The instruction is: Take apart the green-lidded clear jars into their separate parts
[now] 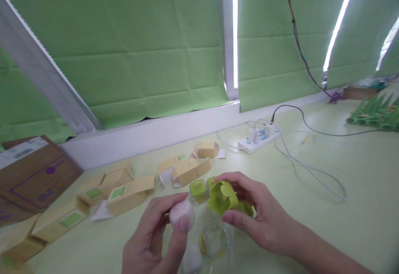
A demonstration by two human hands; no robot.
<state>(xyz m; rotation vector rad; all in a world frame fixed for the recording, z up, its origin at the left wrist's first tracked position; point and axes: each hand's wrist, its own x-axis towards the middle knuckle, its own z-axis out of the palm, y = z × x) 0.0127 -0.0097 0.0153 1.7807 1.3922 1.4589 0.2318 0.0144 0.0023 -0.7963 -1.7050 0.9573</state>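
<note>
My left hand (158, 234) pinches a small white rounded piece (183, 215) between thumb and fingers. In my right hand (255, 211) is a soft yellow-green piece with a wavy edge (222, 197), its hollow side facing left. Just beyond the hands stands a small clear container with a green lid (198, 188); a second green-topped one (211, 181) is partly hidden behind my right hand. Below the hands is a clear round container (216, 236) with a small yellow piece (202, 244) at its side. Another white piece (191, 258) sits near the bottom edge, blurred.
Several small tan boxes (129, 195) lie across the left and middle of the table, some with open flaps. A large brown carton (37, 174) stands at far left. At the back right lies a white power strip (258, 140) with trailing cables; green tubes (374, 116) lie beyond.
</note>
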